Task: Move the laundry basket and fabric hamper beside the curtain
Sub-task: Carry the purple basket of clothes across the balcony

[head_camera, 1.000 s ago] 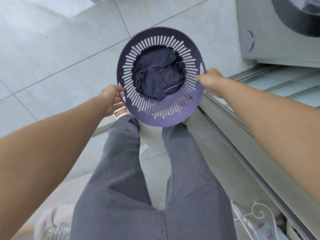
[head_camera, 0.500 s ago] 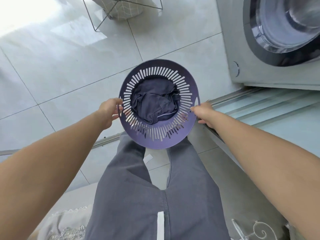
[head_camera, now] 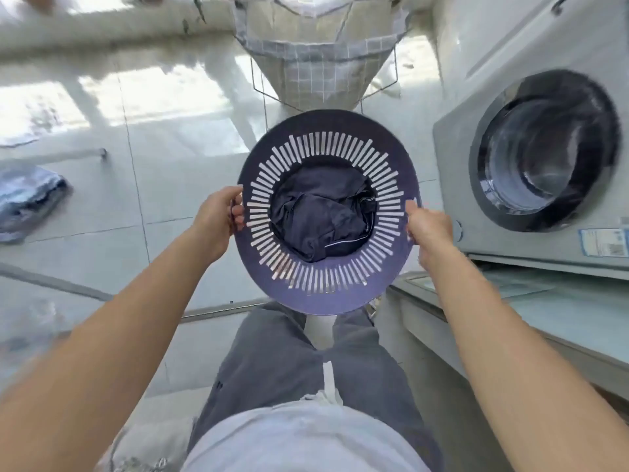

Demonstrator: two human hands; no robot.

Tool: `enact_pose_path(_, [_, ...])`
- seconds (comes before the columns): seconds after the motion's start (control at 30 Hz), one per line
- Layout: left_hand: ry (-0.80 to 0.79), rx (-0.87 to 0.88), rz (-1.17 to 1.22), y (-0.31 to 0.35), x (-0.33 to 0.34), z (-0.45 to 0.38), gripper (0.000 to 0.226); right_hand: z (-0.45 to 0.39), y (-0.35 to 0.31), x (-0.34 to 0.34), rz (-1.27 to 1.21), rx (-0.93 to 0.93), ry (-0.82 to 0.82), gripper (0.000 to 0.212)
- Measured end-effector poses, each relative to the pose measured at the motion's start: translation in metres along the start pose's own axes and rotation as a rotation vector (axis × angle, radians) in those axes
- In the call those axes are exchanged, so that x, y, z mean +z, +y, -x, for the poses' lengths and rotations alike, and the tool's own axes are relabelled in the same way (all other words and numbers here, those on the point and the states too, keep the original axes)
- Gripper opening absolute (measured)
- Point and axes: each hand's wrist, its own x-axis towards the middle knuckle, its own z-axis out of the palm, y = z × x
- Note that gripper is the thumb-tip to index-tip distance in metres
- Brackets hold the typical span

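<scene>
A round purple laundry basket (head_camera: 326, 294) with slotted walls is held up over the floor in front of my legs. Dark clothing (head_camera: 323, 212) lies bunched in its bottom. My left hand (head_camera: 219, 216) grips the basket's left rim and my right hand (head_camera: 429, 226) grips its right rim. Just beyond the basket stands the fabric hamper (head_camera: 320, 63), beige with a white grid pattern, hanging in a thin wire frame. The whole view is slightly blurred.
A front-loading washing machine (head_camera: 541, 158) stands close on the right on a raised step (head_camera: 510, 301). Folded bluish clothes (head_camera: 27, 195) lie on the tiled floor at the left. A floor track (head_camera: 218, 310) crosses in front of my feet. Pale fabric (head_camera: 102, 25) runs along the far edge.
The view has tilted up and forward, bringing the hamper and the washing machine's door more fully into sight. The basket stays held in both hands and now sits closer to the hamper.
</scene>
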Motion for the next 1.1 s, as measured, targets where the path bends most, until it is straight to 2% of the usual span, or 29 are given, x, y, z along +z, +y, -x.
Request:
enact_pose_path(0.13, [0.023,0.134,0.093,0.04,-0.037,0.042,0.029,0.051,-0.051,0.012,-0.198,-0.079,-0.043,0.023])
enact_pose_path(0.27, [0.071,0.266,0.193,0.077,-0.085,0.085,0.032,0.106,-0.105,0.028,-0.295,-0.208,-0.223,0.025])
enact_pose_path(0.37, [0.135,0.381,0.131,0.1,-0.11,0.111,0.037,0.137,-0.143,0.042,-0.33,-0.257,-0.358,0.031])
enact_pose_path(0.5, [0.265,0.514,0.113,0.128,-0.135,0.137,0.039,0.17,-0.195,0.061,-0.291,-0.291,-0.47,0.038])
enact_pose_path(0.63, [0.356,0.566,0.184,0.149,-0.155,0.152,0.042,0.191,-0.239,0.079,-0.238,-0.333,-0.574,0.041])
enact_pose_path(0.9, [0.495,0.677,0.296,0.2,-0.169,0.166,0.04,0.206,-0.328,0.118,-0.188,-0.473,-0.673,0.03])
enact_pose_path(1.1, [0.595,0.777,0.364,0.266,-0.167,0.166,0.039,0.203,-0.414,0.132,-0.153,-0.58,-0.816,0.03])
